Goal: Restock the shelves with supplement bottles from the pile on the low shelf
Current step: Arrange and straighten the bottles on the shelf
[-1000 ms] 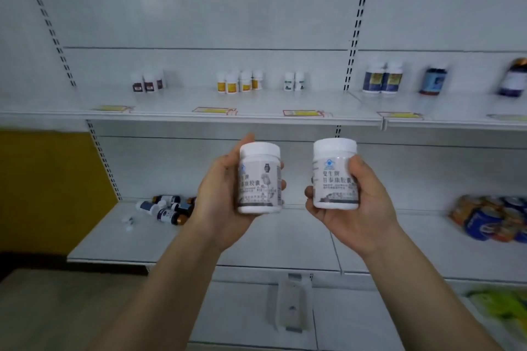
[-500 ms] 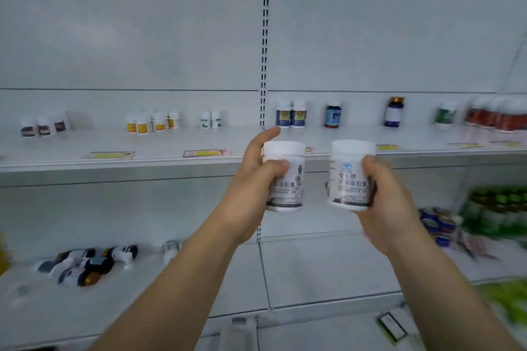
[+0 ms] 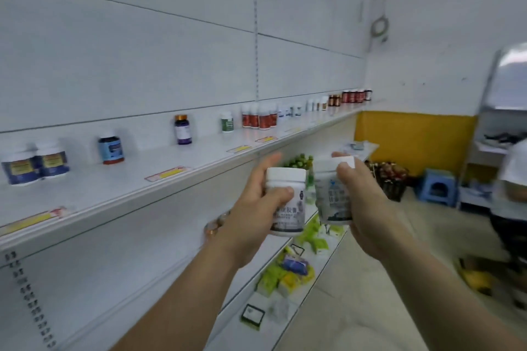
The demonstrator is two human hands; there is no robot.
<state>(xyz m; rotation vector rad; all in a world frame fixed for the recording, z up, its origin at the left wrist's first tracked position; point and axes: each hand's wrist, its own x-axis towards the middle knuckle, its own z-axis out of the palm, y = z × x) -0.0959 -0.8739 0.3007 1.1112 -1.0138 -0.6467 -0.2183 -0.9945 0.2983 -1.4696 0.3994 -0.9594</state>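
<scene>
My left hand [image 3: 251,208] grips a white supplement bottle [image 3: 286,202] with a white lid and grey label, held upright at chest height. My right hand [image 3: 368,202] grips a second white bottle [image 3: 332,194] just beside it, blurred. Both are held in front of the white upper shelf [image 3: 119,188], which runs away to the right. On that shelf stand two blue bottles with yellow labels [image 3: 34,165], a blue bottle [image 3: 111,149], a purple bottle [image 3: 182,129], a green-label bottle [image 3: 227,122] and several red-label bottles [image 3: 259,117]. The pile on the low shelf is out of view.
Yellow price tags [image 3: 168,172] line the shelf edge. Green and yellow packets [image 3: 285,273] lie on lower shelves. A blue stool [image 3: 437,186] and a dark basket [image 3: 390,179] stand by the yellow wall. A person [image 3: 510,208] stands at the right edge.
The view has swung right along the aisle. Both hands keep their bottles and hold them closer together; the low-shelf pile has left the view and a person has come into sight.
</scene>
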